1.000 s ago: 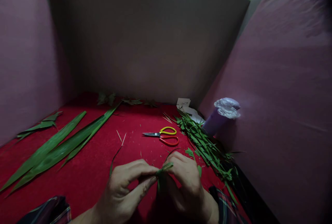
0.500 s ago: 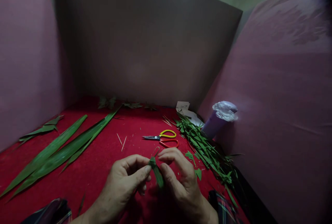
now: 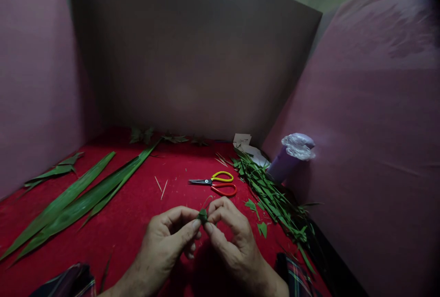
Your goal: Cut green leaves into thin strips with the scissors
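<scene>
"What are the hands doing?"

"The left hand (image 3: 161, 238) is pinching a small folded leaf (image 3: 202, 216) between thumb and fingers, and the right hand (image 3: 237, 235) is gripping its other side"

"Where are they holding it?"

"They're holding it over the near part of the red worktop (image 3: 137, 210), and the scissors (image 3: 206, 182) are lying just beyond, blades pointing left"

"And around that?"

"Two thin sticks (image 3: 164, 189) are lying left of the scissors, long leaves (image 3: 82, 198) are stretching farther left, and a green leafy heap (image 3: 271, 191) is spreading on the right, near a plastic-topped purple cylinder (image 3: 283, 164)"
</scene>
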`<state>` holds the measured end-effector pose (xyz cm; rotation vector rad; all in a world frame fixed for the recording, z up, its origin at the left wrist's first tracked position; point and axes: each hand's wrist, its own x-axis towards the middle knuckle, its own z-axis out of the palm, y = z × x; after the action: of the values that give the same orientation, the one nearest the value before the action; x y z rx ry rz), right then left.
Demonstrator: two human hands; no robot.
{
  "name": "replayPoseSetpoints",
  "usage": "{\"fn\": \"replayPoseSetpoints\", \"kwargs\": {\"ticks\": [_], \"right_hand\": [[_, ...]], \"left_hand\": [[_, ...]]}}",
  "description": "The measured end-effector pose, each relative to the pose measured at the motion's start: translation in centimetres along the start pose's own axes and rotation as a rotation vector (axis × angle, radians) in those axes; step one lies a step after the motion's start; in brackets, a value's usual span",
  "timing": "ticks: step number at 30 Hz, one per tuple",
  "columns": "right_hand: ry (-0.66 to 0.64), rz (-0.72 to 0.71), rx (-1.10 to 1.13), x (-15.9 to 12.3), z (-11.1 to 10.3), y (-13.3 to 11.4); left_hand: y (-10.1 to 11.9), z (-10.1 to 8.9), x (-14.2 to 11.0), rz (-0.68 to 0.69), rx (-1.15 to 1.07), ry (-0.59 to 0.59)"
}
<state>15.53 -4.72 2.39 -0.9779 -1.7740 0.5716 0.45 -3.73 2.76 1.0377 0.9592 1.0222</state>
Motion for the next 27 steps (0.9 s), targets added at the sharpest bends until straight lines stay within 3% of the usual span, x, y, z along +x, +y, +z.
{"fn": "replayPoseSetpoints", "kwargs": {"ticks": [11, 27], "right_hand": [[-0.071, 0.027, 0.02, -0.2, 0.1, 0.3], [-0.11, 0.06, 0.046, -0.2, 0.0, -0.2]], "left_hand": [[-0.7, 0.0, 0.5, -0.116, -0.115, -0.129], [-1.2, 0.0, 0.6, -0.112, -0.139, -0.044]]}}
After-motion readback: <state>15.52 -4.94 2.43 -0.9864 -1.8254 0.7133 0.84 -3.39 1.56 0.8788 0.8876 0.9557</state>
